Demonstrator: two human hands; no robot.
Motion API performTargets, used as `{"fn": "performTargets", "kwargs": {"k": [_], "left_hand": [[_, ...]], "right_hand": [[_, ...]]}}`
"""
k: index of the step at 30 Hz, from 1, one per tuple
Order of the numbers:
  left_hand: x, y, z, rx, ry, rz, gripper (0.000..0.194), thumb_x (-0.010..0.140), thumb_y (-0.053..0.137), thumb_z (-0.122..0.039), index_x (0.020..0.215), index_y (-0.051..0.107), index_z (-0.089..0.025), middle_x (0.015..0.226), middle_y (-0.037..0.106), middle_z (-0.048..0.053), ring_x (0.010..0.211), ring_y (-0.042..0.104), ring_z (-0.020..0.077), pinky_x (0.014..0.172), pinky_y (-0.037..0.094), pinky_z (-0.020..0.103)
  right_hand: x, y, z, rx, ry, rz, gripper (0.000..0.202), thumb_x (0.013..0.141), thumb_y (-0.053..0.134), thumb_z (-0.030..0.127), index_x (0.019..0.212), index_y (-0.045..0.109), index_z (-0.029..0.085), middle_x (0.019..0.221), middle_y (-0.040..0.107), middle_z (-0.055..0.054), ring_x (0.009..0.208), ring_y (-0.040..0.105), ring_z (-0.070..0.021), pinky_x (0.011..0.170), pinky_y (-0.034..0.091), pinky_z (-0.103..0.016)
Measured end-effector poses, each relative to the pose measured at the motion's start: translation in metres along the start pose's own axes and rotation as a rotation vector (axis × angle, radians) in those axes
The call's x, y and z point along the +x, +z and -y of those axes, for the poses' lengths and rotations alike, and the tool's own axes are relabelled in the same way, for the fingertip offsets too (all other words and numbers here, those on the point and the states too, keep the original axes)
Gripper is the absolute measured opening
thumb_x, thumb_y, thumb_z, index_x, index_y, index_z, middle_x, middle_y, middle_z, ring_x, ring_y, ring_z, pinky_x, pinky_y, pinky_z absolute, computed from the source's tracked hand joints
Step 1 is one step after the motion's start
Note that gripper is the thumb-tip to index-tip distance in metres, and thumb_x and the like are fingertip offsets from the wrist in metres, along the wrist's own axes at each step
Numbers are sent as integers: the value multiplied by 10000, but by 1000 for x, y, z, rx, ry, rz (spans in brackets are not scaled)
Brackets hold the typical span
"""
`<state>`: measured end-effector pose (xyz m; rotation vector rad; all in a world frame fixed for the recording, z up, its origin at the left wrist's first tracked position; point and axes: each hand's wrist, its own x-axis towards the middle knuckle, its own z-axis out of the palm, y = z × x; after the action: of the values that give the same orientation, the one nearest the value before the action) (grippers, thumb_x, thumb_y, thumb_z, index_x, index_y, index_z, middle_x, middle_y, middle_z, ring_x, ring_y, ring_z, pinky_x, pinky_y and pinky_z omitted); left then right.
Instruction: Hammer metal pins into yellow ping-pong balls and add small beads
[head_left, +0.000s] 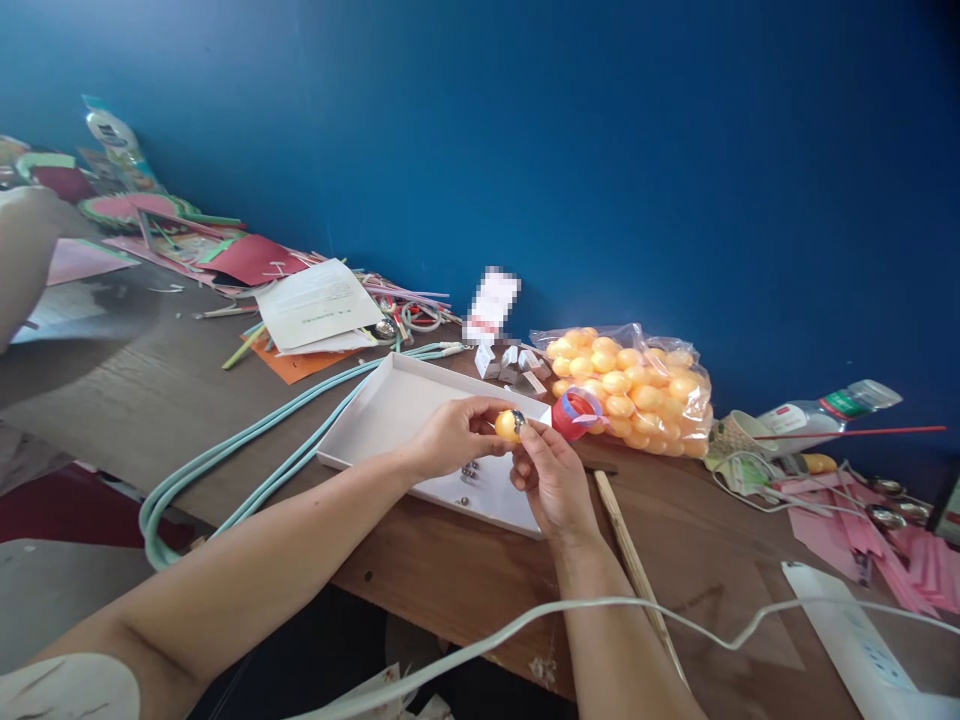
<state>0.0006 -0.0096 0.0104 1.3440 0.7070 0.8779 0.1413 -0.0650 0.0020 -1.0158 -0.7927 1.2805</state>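
Note:
An orange ball point(507, 426) with a dark, shiny patch on its right side is held between both hands, above a shallow white box point(367, 416). My left hand point(454, 438) pinches the ball from the left with thumb and fingers. From the right, my right hand point(550, 472) grips at the dark patch with thumb and forefinger; its other fingers are curled. Several small metal balls point(469, 470) lie in the box beneath the hands. Just behind my right hand is a red round container point(568, 416) with a blue rim.
A clear bag of orange balls point(637, 390) stands by the blue wall. Pale green tubing point(247, 460) loops left of the box. A wooden stick point(631, 550) lies right, near a white power strip point(855, 640). Another person's arm point(26, 250) reaches in at far left.

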Motion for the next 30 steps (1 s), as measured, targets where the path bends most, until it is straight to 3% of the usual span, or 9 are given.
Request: {"fn": "performTargets", "kwargs": {"k": [8, 11, 15, 19, 22, 26, 30], "left_hand": [[1, -2, 6, 43, 22, -22, 458, 626, 754, -188, 1065, 636, -131, 855, 675, 42, 748, 629, 139, 688, 521, 262], [4, -5, 5, 52, 77, -128, 465, 647, 741, -192, 1094, 622, -148, 894, 673, 44, 742, 622, 126, 669, 508, 244], [9, -12, 3, -50, 95, -306, 482, 662, 732, -203, 1116, 586, -132, 908, 664, 53, 719, 608, 106, 686, 509, 254], [11, -13, 4, -89, 135, -310, 478, 664, 725, -204, 1115, 581, -130, 898, 657, 48, 717, 594, 97, 680, 496, 240], [11, -12, 8, -69, 150, -293, 499, 669, 724, -219, 1140, 578, -146, 904, 654, 47, 718, 592, 96, 671, 485, 231], [11, -11, 9, -65, 134, -283, 509, 672, 721, -224, 1155, 575, -154, 912, 650, 49, 719, 594, 97, 676, 485, 235], [9, -10, 7, -25, 119, -309, 490, 673, 706, -204, 1144, 582, -160, 909, 652, 43, 739, 594, 102, 679, 483, 226]], "right_hand": [[3, -3, -6, -78, -76, 16, 261, 768, 701, 369, 946, 647, 186, 630, 554, 51, 459, 405, -44, 391, 356, -161], [4, -6, -7, -165, -88, -19, 280, 786, 671, 408, 955, 642, 188, 681, 580, 37, 458, 421, -45, 407, 367, -175], [1, -8, -8, -531, -112, -2, 247, 802, 630, 409, 928, 638, 197, 712, 616, 15, 463, 474, -81, 425, 399, -218], [-3, -6, -13, -1006, -242, 95, 149, 832, 568, 308, 863, 680, 215, 803, 659, -23, 630, 575, -141, 616, 468, -279], [-3, -5, -16, -1197, -293, 138, 151, 833, 544, 249, 866, 689, 223, 883, 666, -37, 737, 598, -162, 737, 461, -313], [-3, -4, -15, -1253, -270, 156, 153, 836, 540, 235, 872, 688, 224, 876, 663, -39, 723, 605, -161, 738, 461, -314], [-6, -4, -9, -1181, -354, 123, 146, 860, 541, 266, 887, 679, 225, 873, 674, -37, 698, 603, -161, 716, 462, -301]]}}
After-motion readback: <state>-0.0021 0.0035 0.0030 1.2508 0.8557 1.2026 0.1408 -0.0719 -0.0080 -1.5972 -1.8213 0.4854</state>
